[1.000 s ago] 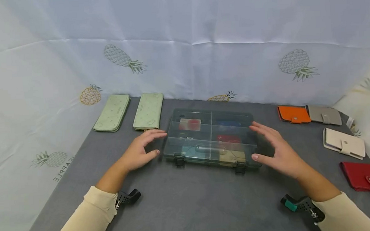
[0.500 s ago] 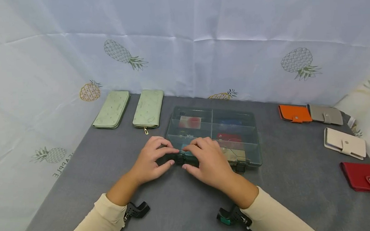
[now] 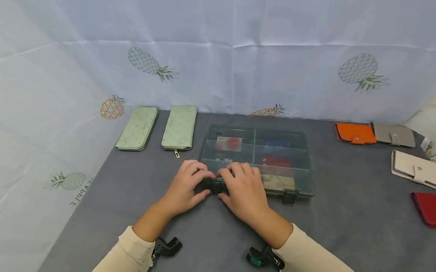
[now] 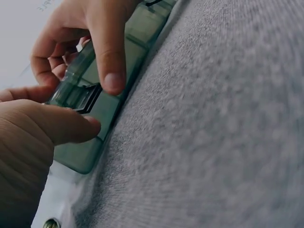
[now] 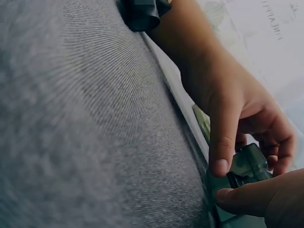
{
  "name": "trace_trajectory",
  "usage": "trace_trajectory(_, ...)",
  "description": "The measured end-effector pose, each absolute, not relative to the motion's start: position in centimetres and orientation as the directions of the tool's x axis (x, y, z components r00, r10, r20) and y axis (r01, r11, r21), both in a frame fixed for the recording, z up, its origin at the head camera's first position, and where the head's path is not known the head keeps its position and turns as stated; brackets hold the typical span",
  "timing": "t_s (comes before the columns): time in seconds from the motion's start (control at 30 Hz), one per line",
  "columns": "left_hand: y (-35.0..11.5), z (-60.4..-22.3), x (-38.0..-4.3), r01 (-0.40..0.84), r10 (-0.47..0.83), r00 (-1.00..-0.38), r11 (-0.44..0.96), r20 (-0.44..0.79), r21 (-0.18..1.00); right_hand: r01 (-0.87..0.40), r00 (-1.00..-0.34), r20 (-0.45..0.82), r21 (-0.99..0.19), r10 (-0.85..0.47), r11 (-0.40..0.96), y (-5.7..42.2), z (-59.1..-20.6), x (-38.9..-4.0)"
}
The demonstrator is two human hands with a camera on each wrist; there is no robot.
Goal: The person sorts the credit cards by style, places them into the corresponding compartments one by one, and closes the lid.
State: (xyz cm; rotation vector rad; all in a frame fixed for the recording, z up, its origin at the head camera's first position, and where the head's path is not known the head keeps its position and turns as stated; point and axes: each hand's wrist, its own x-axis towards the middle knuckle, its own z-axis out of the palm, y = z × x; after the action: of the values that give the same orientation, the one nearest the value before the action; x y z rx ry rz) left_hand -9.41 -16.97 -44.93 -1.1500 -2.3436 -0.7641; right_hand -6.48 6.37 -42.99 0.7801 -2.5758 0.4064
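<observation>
A translucent green compartment box [image 3: 302, 176] lies with its lid down on the grey tabletop, cards showing through it. My left hand [image 3: 184, 190] grips its front edge just left of the left latch [image 4: 89, 99], thumb against the front wall and fingers on the lid. From the right side of that latch, my right hand [image 3: 246, 193] holds the same edge, thumb low and fingers curled over the top. In the left wrist view the two thumbs flank the latch. The right latch [image 3: 289, 197] is untouched.
Two pale green wallets [image 3: 179, 127] lie at the back left. On the right are an orange card holder [image 3: 355, 133], a grey one [image 3: 394, 134], a cream one [image 3: 418, 169] and a red one [image 3: 434, 210]. A pineapple-print cloth [image 3: 214, 74] hangs behind.
Both hands have come from the box's two sides to its left front latch, the right hand travelling far leftward. Over the last half second they have closed in on the latch.
</observation>
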Motion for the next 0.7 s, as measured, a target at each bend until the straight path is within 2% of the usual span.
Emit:
trace_trajectory(0.2,-16.8,-44.8,-9.4,0.791,0.561,-0.607,0.494,0.563,0.360,-0.583,-0.763,0.471,-0.206,-0.443,0.786,6.6,-42.8,-6.5)
trace_trajectory(0.43,-16.2,-43.9,-8.8,0.703,0.473,-0.711,0.483,0.521,0.521,-0.570,-0.774,0.514,-0.313,-0.370,0.760,6.5,-42.4,-6.5)
trace_trajectory(0.53,-15.8,-43.6,-8.5,0.675,0.438,-0.737,0.502,0.515,0.540,-0.566,-0.772,0.535,-0.329,-0.344,0.756,6.3,-42.5,-6.6)
trace_trajectory(0.7,-15.4,-43.6,-8.3,0.672,0.410,-0.736,0.536,0.539,0.511,-0.605,-0.765,0.519,-0.378,-0.381,0.701,7.1,-42.4,-6.3)
